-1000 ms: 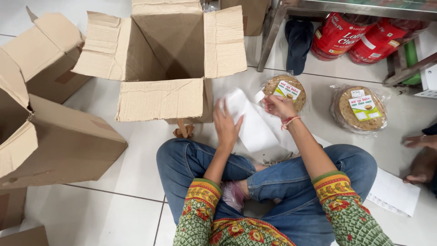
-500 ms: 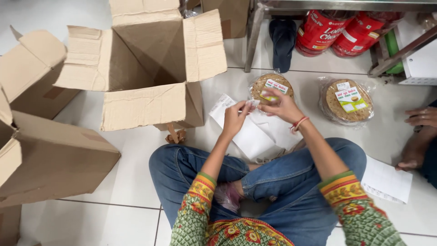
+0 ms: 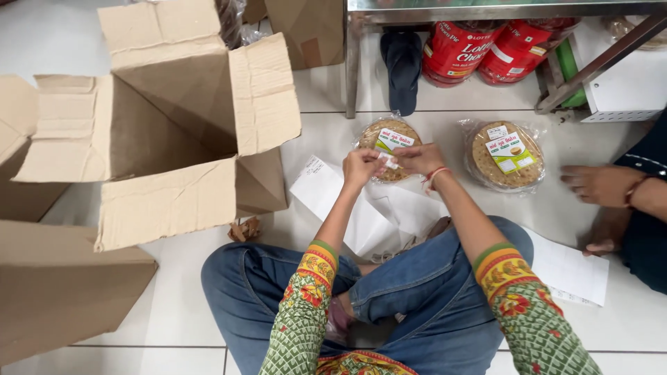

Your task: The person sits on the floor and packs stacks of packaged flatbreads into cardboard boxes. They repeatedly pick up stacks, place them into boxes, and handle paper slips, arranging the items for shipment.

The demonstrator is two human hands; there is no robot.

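I sit cross-legged on a tiled floor. My left hand (image 3: 363,168) and my right hand (image 3: 418,158) meet in front of me and pinch a small white sticker (image 3: 388,160) between their fingertips. Right behind them lies a round clear packet of flat brown discs (image 3: 389,138) with a green and white label. Under my hands rest large white paper sheets (image 3: 361,215), spread over the floor and my knee.
A second round packet (image 3: 506,154) lies to the right. Another person's hand (image 3: 596,185) rests on the floor near it, above another white sheet (image 3: 571,269). An open cardboard box (image 3: 167,132) stands on the left among other boxes. Metal shelf legs (image 3: 352,62), a dark sandal (image 3: 404,66) and red packets (image 3: 458,48) lie behind.
My left hand has lifted off the white paper and joined the right hand in front of the packet. Both now pinch a small sticker. The view has shifted right.
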